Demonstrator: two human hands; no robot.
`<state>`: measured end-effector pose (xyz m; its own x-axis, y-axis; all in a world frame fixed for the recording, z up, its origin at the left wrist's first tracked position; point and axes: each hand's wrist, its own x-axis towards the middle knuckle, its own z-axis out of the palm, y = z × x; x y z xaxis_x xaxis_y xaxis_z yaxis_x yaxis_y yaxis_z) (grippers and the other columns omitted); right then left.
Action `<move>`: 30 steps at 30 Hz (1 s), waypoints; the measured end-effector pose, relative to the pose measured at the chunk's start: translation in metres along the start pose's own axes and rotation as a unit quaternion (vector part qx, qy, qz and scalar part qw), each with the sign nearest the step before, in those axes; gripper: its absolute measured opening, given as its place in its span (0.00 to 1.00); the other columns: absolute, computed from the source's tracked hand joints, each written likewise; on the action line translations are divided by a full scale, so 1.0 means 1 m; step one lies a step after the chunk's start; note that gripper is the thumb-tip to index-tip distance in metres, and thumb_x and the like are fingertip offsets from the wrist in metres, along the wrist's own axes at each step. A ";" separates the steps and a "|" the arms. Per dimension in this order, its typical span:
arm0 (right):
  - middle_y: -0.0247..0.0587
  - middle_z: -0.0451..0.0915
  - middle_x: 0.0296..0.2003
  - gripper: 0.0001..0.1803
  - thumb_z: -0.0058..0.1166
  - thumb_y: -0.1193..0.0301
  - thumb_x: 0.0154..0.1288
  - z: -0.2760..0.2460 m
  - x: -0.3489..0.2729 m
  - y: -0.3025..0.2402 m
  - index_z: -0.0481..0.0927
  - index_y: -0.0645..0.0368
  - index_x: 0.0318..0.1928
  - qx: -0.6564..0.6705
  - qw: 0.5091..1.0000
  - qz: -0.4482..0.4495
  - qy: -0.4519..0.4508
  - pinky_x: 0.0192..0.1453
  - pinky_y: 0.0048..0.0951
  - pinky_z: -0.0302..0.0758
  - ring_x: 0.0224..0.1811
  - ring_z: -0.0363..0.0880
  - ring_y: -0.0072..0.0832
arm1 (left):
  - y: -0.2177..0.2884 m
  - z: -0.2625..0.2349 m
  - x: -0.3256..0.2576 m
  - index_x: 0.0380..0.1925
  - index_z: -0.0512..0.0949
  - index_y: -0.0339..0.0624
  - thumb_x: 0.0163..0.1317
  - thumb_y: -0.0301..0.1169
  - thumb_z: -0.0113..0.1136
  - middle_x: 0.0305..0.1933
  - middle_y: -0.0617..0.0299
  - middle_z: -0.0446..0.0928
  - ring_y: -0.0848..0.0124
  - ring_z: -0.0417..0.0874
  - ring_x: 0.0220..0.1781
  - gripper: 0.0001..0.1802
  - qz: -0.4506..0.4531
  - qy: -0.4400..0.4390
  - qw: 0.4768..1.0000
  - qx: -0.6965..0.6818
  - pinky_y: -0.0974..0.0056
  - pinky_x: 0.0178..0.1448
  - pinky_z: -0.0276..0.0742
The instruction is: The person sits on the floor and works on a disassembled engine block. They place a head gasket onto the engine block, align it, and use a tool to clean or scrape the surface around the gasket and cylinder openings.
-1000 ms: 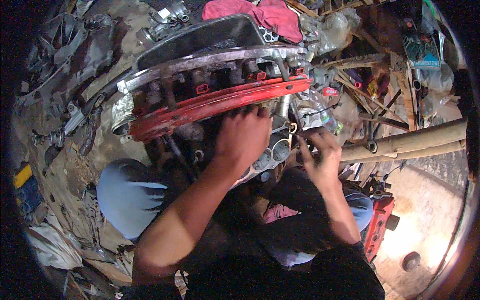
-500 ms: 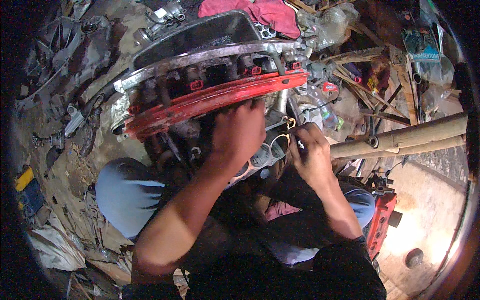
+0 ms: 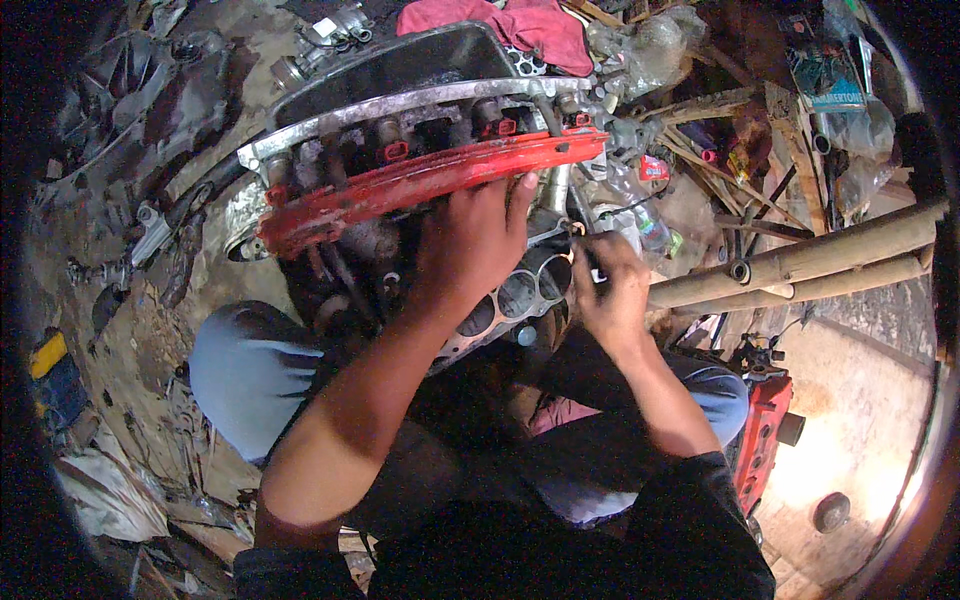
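Observation:
A long red-edged cylinder head [image 3: 440, 165] with a silver flange and red connectors lies tilted across the far side of the engine block. My left hand [image 3: 470, 240] is closed at its near underside. One finger shows against the red edge; the others are partly hidden. Below it, the engine block [image 3: 512, 333] shows its round open cylinder bores between my hands. My right hand [image 3: 612, 285] is closed at the block's right end, fingers curled and pinched together. A small white glint shows by those fingers, but I cannot make out what they hold.
Beyond the cylinder head lie a black tray [image 3: 400, 72] and a pink-red cloth [image 3: 530, 32]. Bamboo poles [image 3: 830, 258] stretch to the right, near a plastic bottle [image 3: 652, 232] and scrap wood. Another red engine part [image 3: 765, 440] stands beside my right knee. Dark metal parts [image 3: 140, 100] fill the far left.
The cylinder head's red edge has shifted slightly up and away, most at its left end. A finger of my left hand has straightened against it. My right hand has moved slightly nearer.

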<state>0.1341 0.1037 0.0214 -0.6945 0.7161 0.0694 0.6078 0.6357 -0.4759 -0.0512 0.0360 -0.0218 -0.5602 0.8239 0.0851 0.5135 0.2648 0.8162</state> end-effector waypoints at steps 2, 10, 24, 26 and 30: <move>0.54 0.82 0.37 0.07 0.62 0.81 0.62 0.000 0.001 -0.001 0.84 0.66 0.41 -0.084 0.996 -0.004 0.004 0.45 0.40 0.78 0.39 0.83 0.49 | 0.001 0.000 0.001 0.54 0.80 0.36 0.80 0.44 0.45 0.48 0.37 0.83 0.36 0.82 0.53 0.23 -0.021 0.003 0.998 -0.058 0.41 0.61 0.76; 0.51 0.81 0.37 0.10 0.63 0.83 0.60 0.011 0.000 -0.008 0.86 0.65 0.43 -0.021 0.996 -0.082 -0.012 0.49 0.41 0.78 0.42 0.81 0.48 | -0.005 -0.001 0.002 0.41 0.81 0.33 0.80 0.47 0.45 0.39 0.33 0.81 0.35 0.82 0.45 0.26 -0.124 -0.064 0.976 -0.168 0.39 0.48 0.77; 0.51 0.76 0.38 0.16 0.64 0.82 0.53 -0.009 0.013 -0.027 0.82 0.67 0.44 -0.049 0.987 -0.121 -0.092 0.51 0.46 0.75 0.46 0.75 0.51 | 0.003 -0.012 0.003 0.45 0.81 0.31 0.80 0.50 0.41 0.44 0.31 0.80 0.33 0.79 0.52 0.30 -0.149 -0.082 0.972 -0.165 0.40 0.59 0.73; 0.52 0.78 0.38 0.10 0.61 0.80 0.53 -0.004 0.010 -0.024 0.81 0.66 0.39 -0.071 0.982 -0.114 -0.135 0.57 0.47 0.79 0.48 0.77 0.51 | 0.005 -0.016 0.000 0.45 0.81 0.32 0.80 0.49 0.42 0.44 0.31 0.80 0.32 0.78 0.52 0.29 -0.149 -0.086 0.971 -0.167 0.39 0.60 0.72; 0.54 0.79 0.39 0.06 0.62 0.81 0.55 -0.015 0.018 -0.034 0.81 0.66 0.34 -0.017 0.984 -0.075 -0.159 0.59 0.47 0.78 0.50 0.78 0.53 | -0.004 -0.015 -0.004 0.45 0.80 0.33 0.80 0.48 0.42 0.45 0.31 0.79 0.32 0.77 0.52 0.27 -0.137 -0.067 0.974 -0.166 0.39 0.61 0.71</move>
<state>0.1070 0.0998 0.0523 -0.8598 0.4900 -0.1440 0.4977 0.7408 -0.4510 -0.0609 0.0244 -0.0165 -0.5459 0.8085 -0.2198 0.1051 0.3264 0.9394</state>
